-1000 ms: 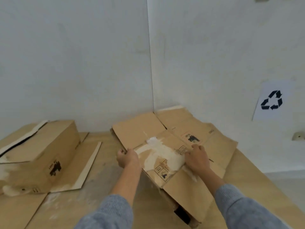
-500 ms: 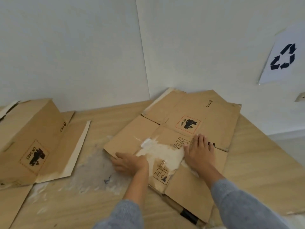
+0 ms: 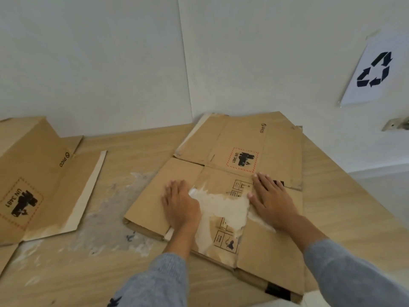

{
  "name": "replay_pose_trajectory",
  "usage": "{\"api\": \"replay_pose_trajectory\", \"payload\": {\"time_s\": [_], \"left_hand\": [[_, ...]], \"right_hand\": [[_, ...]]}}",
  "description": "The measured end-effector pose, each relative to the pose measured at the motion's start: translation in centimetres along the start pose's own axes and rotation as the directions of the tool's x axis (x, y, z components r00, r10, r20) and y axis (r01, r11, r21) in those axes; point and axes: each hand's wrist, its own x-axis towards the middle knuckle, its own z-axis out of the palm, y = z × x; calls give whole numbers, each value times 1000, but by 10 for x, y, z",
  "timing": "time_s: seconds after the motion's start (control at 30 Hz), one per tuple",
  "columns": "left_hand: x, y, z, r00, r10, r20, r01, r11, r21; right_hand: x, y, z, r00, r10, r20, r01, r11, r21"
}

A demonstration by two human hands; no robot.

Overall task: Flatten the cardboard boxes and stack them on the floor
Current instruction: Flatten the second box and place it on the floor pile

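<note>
A flattened brown cardboard box (image 3: 261, 258) with a torn white patch lies on the wooden floor. It rests on top of another flattened box (image 3: 276, 147) with a UN 3481 label, near the wall corner. My left hand (image 3: 180, 203) lies palm down on the top box's left flap, fingers spread. My right hand (image 3: 271, 199) presses flat on its middle panel, right of the torn patch. Neither hand grips anything. At the far left stands an unflattened box (image 3: 28, 165) with one flap spread on the floor.
White walls meet in a corner just behind the stack. A recycling sign (image 3: 374, 69) hangs on the right wall, a wall fitting (image 3: 396, 125) below it. Worn, scuffed floor (image 3: 115, 209) lies between the two piles.
The top box went from held tilted to lying flat on the lower one. My left hand moved from its left edge onto its surface, and both palms now press it down.
</note>
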Motion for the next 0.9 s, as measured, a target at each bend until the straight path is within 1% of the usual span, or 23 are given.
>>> {"api": "replay_pose_trajectory", "payload": {"time_s": [0.07,0.17,0.2,0.27,0.3,0.33,0.37,0.43,0.53,0.57,0.6,0.67,0.73,0.83,0.9], "left_hand": [[-17,-2,-4,1000,-18,2,18,999,35],[-33,-4,-23,996,51,68,-65,971,232],[-35,-1,-33,995,68,78,-88,954,288],[-37,10,-49,989,107,102,-136,931,339],[-39,16,-53,983,134,128,-171,921,349],[-41,23,-55,974,169,151,-213,910,357],[-43,28,-56,963,206,172,-256,897,360],[-35,35,-55,952,253,172,-300,884,357],[-4,39,-45,960,258,105,-278,895,349],[5,38,-38,956,279,87,-292,898,330],[12,37,-29,943,323,82,-332,896,294],[23,30,-9,898,424,116,-440,872,217],[30,25,7,871,466,157,-487,861,149],[35,22,19,890,360,280,-407,904,129],[24,22,17,898,330,291,-381,914,140]], "right_hand": [[2,8,-3,999,-44,13,44,999,19],[-4,21,-13,995,-92,33,89,992,94],[-8,26,-17,996,-87,32,82,987,140],[-14,35,-26,999,-24,-24,30,957,287],[-14,36,-29,996,26,-88,8,932,362],[-13,37,-31,986,82,-143,-16,912,410],[-12,35,-32,977,128,-170,-46,907,419],[-6,30,-28,969,187,-161,-120,927,355],[7,24,-26,971,216,-101,-185,950,253],[10,23,-26,971,218,-97,-192,955,227],[13,23,-24,971,220,-97,-196,958,209],[16,23,-15,972,215,-89,-199,966,168],[20,27,-5,973,219,-78,-209,970,120],[30,36,-4,981,188,-43,-184,980,80],[30,39,-6,990,142,-23,-140,988,65]]}}
